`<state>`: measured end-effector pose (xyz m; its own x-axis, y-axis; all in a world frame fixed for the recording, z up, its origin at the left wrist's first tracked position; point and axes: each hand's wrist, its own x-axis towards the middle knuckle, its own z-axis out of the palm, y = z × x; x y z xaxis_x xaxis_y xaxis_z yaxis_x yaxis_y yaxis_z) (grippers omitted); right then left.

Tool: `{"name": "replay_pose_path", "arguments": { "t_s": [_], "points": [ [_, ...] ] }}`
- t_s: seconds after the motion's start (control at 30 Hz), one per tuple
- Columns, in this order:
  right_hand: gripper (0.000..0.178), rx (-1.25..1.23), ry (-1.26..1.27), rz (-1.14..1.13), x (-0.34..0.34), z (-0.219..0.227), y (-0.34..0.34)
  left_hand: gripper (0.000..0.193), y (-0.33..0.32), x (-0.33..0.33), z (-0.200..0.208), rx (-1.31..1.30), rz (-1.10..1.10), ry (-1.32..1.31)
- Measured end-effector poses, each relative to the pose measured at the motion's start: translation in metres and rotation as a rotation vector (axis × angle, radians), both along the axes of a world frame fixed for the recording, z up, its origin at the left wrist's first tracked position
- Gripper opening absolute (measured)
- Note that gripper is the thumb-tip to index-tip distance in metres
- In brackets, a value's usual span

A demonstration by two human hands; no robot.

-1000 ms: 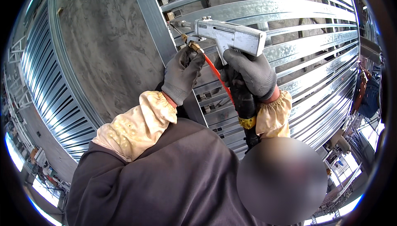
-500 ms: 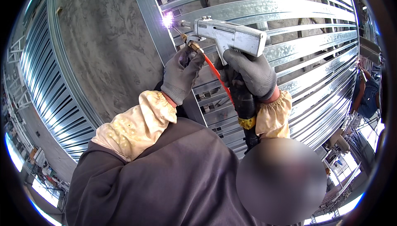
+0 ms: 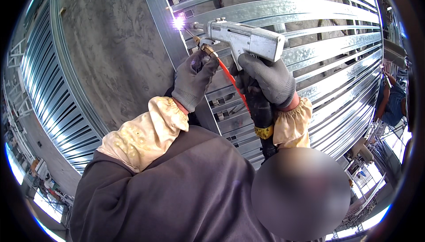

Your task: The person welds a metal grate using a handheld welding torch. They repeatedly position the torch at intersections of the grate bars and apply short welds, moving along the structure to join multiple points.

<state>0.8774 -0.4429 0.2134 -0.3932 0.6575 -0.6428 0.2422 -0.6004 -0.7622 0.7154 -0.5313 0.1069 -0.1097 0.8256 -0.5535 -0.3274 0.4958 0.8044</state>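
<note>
My gloved right hand [image 3: 271, 79] is wrapped round the handle of a silver-white welding gun [image 3: 245, 36], with a thick black cable sleeve [image 3: 258, 105] running down from its grip. The gun's nozzle points left, and a bright violet-white arc [image 3: 178, 23] burns at its tip. That arc sits on the edge of a galvanized steel frame rail [image 3: 164, 26]. With its fingers closed, my gloved left hand [image 3: 195, 77] pinches a brass wire-feed fitting [image 3: 209, 50] below the nozzle. A red hose [image 3: 231, 79] leads from the fitting down toward the black sleeve.
Galvanized slats [image 3: 310, 12] run off to the right of the rail, with gaps between them. Another slatted metal panel [image 3: 53, 82] lies at the left, across bare grey floor [image 3: 115, 43]. Another person [image 3: 393, 102] is at the far right edge.
Both hands keep their hold, and the gun stays almost in place. The arc still burns at nearly the same spot on the rail, with a small shift at most.
</note>
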Motion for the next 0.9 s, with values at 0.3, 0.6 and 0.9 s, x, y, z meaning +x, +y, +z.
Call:
{"name": "replay_pose_path", "arguments": {
  "t_s": [0.3,0.6,0.9],
  "points": [
    [0.023,-0.021,-0.01,0.009,-0.003,-0.001,0.001,0.028,0.0,0.002,-0.009,0.049,0.028,0.006],
    [0.024,-0.041,-0.046,0.036,-0.003,0.004,0.001,0.031,-0.002,0.001,-0.007,0.018,0.005,0.061],
    [0.026,-0.015,-0.049,0.029,-0.003,0.004,-0.002,0.063,-0.004,-0.003,-0.011,0.034,-0.051,0.038]
  ]
}}
